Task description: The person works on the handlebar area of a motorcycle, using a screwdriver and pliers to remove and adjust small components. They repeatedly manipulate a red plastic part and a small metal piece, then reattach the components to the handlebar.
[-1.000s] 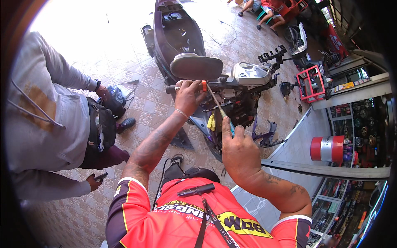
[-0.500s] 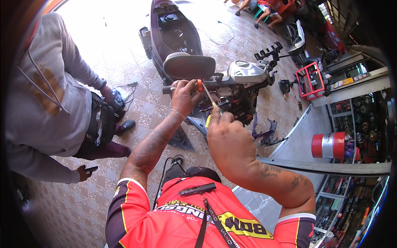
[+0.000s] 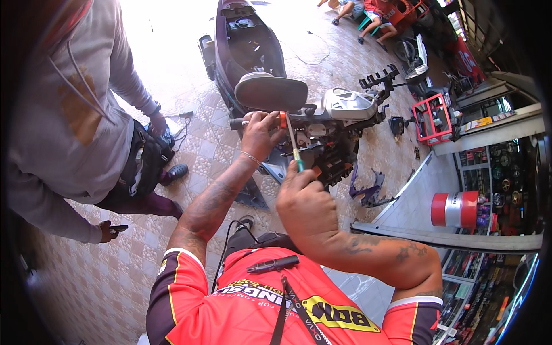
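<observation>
My left hand [image 3: 261,137] is closed over the black handlebar grip [image 3: 236,123] of a partly stripped scooter [image 3: 250,49]. Its fingers sit beside an orange ring [image 3: 283,119] on the bar. In my right hand [image 3: 309,204] is a screwdriver [image 3: 294,144], its green handle mostly covered by my fingers. The shaft points up and away, with its tip at or very near the orange ring; contact is hard to make out. A rounded dark mirror [image 3: 271,93] lies just beyond my left hand. Below the bar, the scooter's wiring and inner parts are exposed.
At left stands a person in a grey hoodie [image 3: 86,109], holding a phone [image 3: 118,228]. Purple panel pieces [image 3: 368,187] lie on the tiled floor [image 3: 172,253]. At right are a glass display counter, a red-and-silver drum [image 3: 454,209] and a red frame [image 3: 432,119]. People sit at the back.
My right hand has drawn back toward me and slightly left, so more of the screwdriver's shaft and green handle shows. My left hand stays on the grip. The view has shifted a little.
</observation>
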### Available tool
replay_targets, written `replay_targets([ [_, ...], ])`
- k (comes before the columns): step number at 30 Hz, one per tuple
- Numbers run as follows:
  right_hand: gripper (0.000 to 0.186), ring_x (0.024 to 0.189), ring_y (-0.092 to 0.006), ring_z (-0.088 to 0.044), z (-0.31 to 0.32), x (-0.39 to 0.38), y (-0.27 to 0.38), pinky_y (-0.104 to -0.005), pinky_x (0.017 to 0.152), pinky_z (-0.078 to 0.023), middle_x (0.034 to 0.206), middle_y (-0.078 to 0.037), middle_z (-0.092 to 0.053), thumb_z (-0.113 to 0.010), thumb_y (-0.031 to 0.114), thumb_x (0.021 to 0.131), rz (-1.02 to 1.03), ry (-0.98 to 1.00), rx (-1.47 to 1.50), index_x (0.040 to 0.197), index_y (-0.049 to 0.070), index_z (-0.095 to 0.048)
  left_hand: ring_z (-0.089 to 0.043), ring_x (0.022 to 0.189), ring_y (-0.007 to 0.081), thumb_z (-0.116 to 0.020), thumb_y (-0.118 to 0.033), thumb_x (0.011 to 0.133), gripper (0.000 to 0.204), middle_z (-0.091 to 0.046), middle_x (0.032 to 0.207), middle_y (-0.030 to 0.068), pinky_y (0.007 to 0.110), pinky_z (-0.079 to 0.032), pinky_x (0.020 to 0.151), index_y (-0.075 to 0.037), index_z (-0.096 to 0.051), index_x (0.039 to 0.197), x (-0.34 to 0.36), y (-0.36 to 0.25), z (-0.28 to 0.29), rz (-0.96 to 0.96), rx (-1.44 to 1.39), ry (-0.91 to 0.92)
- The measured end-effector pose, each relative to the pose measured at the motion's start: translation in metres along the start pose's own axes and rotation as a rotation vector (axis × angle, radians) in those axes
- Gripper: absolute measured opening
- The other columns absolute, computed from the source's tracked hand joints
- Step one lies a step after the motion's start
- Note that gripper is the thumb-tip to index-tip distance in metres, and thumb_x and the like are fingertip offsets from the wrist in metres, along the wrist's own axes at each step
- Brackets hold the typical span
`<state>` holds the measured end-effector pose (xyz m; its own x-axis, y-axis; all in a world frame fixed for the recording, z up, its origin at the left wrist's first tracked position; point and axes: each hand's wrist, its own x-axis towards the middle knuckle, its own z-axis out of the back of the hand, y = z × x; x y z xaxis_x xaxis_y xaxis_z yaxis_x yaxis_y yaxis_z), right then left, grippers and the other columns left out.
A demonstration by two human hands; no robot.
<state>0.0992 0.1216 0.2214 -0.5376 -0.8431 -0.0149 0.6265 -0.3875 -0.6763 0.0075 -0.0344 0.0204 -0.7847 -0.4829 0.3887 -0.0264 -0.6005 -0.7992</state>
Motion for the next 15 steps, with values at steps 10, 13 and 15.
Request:
replay_targets([
  [10, 0.014, 0.083, -0.0206, -0.078, 0.049, 0.065, -0.083, -0.0326, 0.064, -0.063, 0.093, -0.01, -0.076, -0.069, 0.012, 0.086, 0.076, 0.249, 0.321, 0.094, 0.006, -0.079, -0.058, 0.116, 0.0304, -0.084, -0.024, 0.079, 0.048, -0.064, 0.116, 0.0091, 0.043, -0.044, 0.102, -0.014, -0.071, 0.124, -0.002, 0.004, -0.009, 0.013, 0.01, -0.03],
  [13, 0.014, 0.09, -0.0234, -0.078, 0.06, 0.082, -0.106, -0.0345, 0.076, -0.063, 0.096, -0.012, -0.078, -0.071, 0.011, 0.086, 0.126, 0.318, 0.356, 0.096, 0.009, -0.08, -0.058, 0.116, 0.0307, -0.085, -0.025, 0.078, 0.049, -0.064, 0.115, 0.0087, 0.044, -0.047, 0.099, -0.013, -0.071, 0.123, -0.003, 0.005, -0.008, 0.012, 0.016, -0.036],
  [15, 0.015, 0.093, -0.0252, -0.077, 0.06, 0.093, -0.115, -0.0349, 0.08, -0.062, 0.098, -0.014, -0.077, -0.072, 0.01, 0.086, 0.149, 0.315, 0.401, 0.098, 0.007, -0.08, -0.058, 0.117, 0.0306, -0.085, -0.025, 0.078, 0.049, -0.064, 0.116, 0.0087, 0.044, -0.047, 0.1, -0.013, -0.071, 0.123, -0.004, 0.005, -0.007, 0.008, 0.018, -0.029],
])
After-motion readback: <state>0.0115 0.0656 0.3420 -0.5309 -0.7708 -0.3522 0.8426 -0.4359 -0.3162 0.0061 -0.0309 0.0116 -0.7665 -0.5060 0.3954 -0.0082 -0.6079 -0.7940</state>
